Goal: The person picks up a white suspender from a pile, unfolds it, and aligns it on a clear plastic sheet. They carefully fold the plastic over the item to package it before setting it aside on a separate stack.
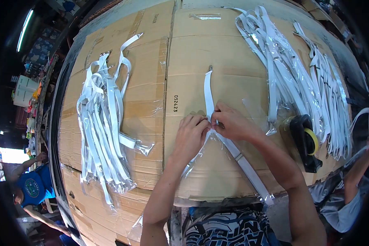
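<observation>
A pair of white suspenders lies on the cardboard in front of me in a Y shape. One strap with a metal clip at its end points away from me, and two straps spread toward my body. Clear plastic shows around the lower straps. My left hand pinches the suspenders at the joint where the straps meet. My right hand is closed on the same joint from the other side, its fingertips close to the left ones. The exact spot between the fingertips is partly hidden.
A pile of white suspenders in clear plastic lies at left. Another pile and a bundle of white straps lie at right. A black tape dispenser stands near my right forearm. Co-workers sit at left and right.
</observation>
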The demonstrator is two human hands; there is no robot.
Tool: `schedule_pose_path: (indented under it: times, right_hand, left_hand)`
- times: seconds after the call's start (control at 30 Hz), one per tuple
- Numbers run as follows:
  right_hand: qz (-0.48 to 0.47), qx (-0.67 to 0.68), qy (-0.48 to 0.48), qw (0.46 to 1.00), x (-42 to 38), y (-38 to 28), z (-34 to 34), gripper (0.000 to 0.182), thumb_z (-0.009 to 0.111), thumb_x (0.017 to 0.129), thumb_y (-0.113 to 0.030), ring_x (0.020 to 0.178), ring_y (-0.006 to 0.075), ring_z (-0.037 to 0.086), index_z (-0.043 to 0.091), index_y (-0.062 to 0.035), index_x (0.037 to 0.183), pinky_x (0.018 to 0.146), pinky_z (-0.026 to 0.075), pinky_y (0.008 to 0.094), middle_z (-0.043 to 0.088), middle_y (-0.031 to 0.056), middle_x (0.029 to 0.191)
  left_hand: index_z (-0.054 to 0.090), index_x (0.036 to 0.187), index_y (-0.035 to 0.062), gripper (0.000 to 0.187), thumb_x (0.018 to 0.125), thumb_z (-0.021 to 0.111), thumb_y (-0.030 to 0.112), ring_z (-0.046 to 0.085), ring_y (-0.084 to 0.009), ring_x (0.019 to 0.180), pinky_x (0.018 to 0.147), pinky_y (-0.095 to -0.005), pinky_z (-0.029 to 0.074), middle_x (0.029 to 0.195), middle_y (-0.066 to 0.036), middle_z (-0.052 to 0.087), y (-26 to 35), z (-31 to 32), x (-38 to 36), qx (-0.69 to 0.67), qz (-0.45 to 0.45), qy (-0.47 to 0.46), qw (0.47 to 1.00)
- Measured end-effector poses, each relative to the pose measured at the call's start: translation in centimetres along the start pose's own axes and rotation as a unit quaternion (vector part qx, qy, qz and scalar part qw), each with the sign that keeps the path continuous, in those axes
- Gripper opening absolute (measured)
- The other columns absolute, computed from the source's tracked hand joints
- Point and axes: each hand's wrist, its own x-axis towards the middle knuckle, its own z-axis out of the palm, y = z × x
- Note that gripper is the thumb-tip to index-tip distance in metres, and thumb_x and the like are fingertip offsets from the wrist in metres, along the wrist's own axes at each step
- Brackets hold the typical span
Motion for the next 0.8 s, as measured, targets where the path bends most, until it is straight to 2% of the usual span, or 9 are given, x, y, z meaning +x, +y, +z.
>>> schedule_pose_path:
  times: [0.13,0.27,0.37,0.47,0.57,0.67,0.8]
  right_hand:
    - [-0.090,-0.065,0.062,0.992,0.3,0.2,0.2,0.004,0.069,0.080,-0.004,0.102,0.0302,0.058,0.066,-0.0059,0.077,0.090,0.048,0.0400,0.057,0.0109,0.105]
    - [-0.069,0.004,0.021,0.997,0.9,1.1,0.1,0.005,0.069,0.080,-0.004,0.102,0.0294,0.059,0.066,-0.0047,0.077,0.089,0.049,0.0398,0.057,0.0098,0.104]
    - [-0.052,0.015,-0.006,0.998,1.3,1.2,-0.1,0.006,0.071,0.079,-0.004,0.102,0.0287,0.060,0.065,-0.0043,0.077,0.089,0.049,0.0391,0.058,0.0098,0.103]
    - [-0.051,0.021,-0.028,0.998,1.7,1.5,-0.4,0.007,0.073,0.079,-0.005,0.101,0.0282,0.061,0.066,-0.0036,0.079,0.087,0.050,0.0383,0.058,0.0097,0.103]
    - [-0.048,0.038,-0.052,0.997,2.2,2.2,-0.6,0.007,0.074,0.077,-0.004,0.099,0.0276,0.061,0.069,-0.0026,0.080,0.085,0.051,0.0378,0.059,0.0093,0.103]
    - [-0.053,0.025,-0.078,0.995,2.9,2.4,-0.8,0.007,0.075,0.076,-0.007,0.098,0.0276,0.062,0.071,-0.0029,0.081,0.085,0.051,0.0377,0.059,0.0091,0.103]
    - [-0.069,-0.001,-0.108,0.992,3.7,2.3,-1.4,0.008,0.077,0.074,-0.009,0.098,0.0275,0.062,0.074,-0.0038,0.080,0.085,0.052,0.0374,0.060,0.0093,0.102]
  left_hand:
    - [0.069,0.092,0.0062,0.009,0.083,0.072,0.004,0.062,-0.0283,0.097,0.084,-0.0419,0.047,0.096,-0.006,0.066,-0.5,0.3,0.2,-0.003,0.009,0.002,1.000]
    - [0.069,0.091,0.0053,0.011,0.081,0.074,0.003,0.062,-0.0296,0.090,0.081,-0.0419,0.048,0.092,-0.007,0.066,-0.9,0.8,0.3,-0.013,0.027,0.031,0.999]
    - [0.069,0.090,0.0039,0.012,0.080,0.075,0.002,0.062,-0.0311,0.089,0.079,-0.0424,0.050,0.092,-0.009,0.066,-0.5,0.5,0.3,-0.034,0.001,0.021,0.999]
    - [0.070,0.091,0.0014,0.012,0.080,0.075,0.000,0.062,-0.0330,0.090,0.079,-0.0425,0.051,0.093,-0.013,0.066,1.2,0.4,-0.1,-0.057,-0.078,0.101,0.990]
    - [0.072,0.095,-0.0013,0.015,0.083,0.077,0.007,0.063,-0.0344,0.092,0.082,-0.0432,0.051,0.095,-0.016,0.067,2.8,1.2,-1.4,0.030,-0.137,0.121,0.983]
    - [0.074,0.098,-0.0031,0.024,0.084,0.078,0.016,0.063,-0.0344,0.093,0.082,-0.0435,0.051,0.097,-0.015,0.067,4.2,2.2,-2.1,0.030,-0.186,0.123,0.974]
    - [0.075,0.099,-0.0009,0.028,0.086,0.076,0.025,0.062,-0.0316,0.096,0.083,-0.0436,0.048,0.100,-0.013,0.068,4.7,3.4,-2.3,0.060,-0.209,0.137,0.966]
